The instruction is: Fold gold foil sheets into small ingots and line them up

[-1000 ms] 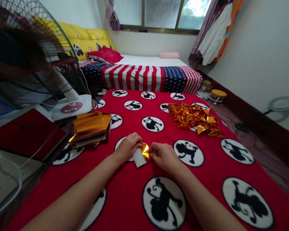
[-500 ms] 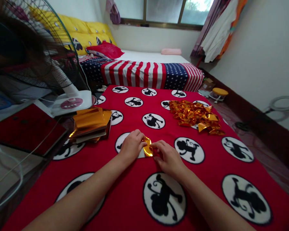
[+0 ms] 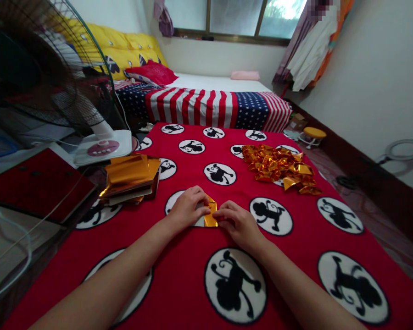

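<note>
A small sheet of gold foil paper (image 3: pixel 211 219), partly folded, lies on the red blanket (image 3: pixel 179 288) between my hands. My left hand (image 3: pixel 190 206) has its fingers closed on the paper's left and upper part, covering some of it. On the right edge, the curled fingertips of my right hand (image 3: pixel 239 222) press against the foil. To the left sits a stack of flat gold foil papers (image 3: pixel 131 174). A heap of folded gold foil pieces (image 3: pixel 278 165) rests at the far right.
An electric fan (image 3: pixel 103 144) stands at the left, near a dark red board (image 3: pixel 37 183) and loose white cables. Beyond the blanket is a bed with a flag-patterned cover (image 3: pixel 199 106). On the floor at right are a yellow stool (image 3: pixel 314 133) and a cardboard box (image 3: pixel 298 122).
The foil's folded strip now lies flatter and a little more upright in view. My right fingertips have shifted slightly left and down along it; my left hand stays nearly in place.
</note>
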`<state>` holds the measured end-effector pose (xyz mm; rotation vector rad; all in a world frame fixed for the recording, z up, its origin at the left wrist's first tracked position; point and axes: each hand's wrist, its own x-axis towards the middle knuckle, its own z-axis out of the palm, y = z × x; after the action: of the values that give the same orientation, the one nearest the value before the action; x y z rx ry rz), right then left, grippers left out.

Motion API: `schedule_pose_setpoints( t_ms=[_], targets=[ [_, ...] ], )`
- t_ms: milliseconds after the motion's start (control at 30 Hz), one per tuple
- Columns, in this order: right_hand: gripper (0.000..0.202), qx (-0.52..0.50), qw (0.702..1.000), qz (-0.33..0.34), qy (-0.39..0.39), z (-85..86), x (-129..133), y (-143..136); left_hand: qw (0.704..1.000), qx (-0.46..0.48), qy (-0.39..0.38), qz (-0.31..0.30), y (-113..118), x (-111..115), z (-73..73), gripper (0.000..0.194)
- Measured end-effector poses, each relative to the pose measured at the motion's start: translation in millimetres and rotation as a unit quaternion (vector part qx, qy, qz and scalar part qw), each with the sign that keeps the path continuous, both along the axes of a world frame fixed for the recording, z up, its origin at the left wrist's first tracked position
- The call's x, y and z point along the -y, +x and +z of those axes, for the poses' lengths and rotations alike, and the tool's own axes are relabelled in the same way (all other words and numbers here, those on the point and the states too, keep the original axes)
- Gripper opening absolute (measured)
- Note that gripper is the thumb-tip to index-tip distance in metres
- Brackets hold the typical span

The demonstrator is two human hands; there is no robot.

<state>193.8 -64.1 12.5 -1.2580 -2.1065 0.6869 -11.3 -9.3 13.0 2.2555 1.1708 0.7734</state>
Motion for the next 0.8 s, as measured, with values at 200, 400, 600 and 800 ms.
schedule_pose_setpoints(
  t_ms=[200,400,600,800],
  targets=[
    [0.021,0.002,1.0,0.006,0.022,-5.2,-1.8,0.7,0.999,0.009,-0.014,-0.032,-8.8,10.7,0.4,0.022],
    [0.019,-0.004,1.0,0.011,0.022,-6.9,-5.6,-0.1,0.999,0.014,-0.014,-0.033,-9.9,10.8,0.3,0.024],
    [0.013,-0.031,0.999,-0.002,-0.012,-3.8,-11.9,-5.8,0.998,0.022,-0.018,-0.053,-13.0,11.8,1.6,0.03],
    [0.009,-0.031,0.999,-0.03,-0.032,-0.4,-16.9,-15.2,0.997,0.025,-0.037,-0.061,-14.9,12.2,4.2,0.032]
  ],
)
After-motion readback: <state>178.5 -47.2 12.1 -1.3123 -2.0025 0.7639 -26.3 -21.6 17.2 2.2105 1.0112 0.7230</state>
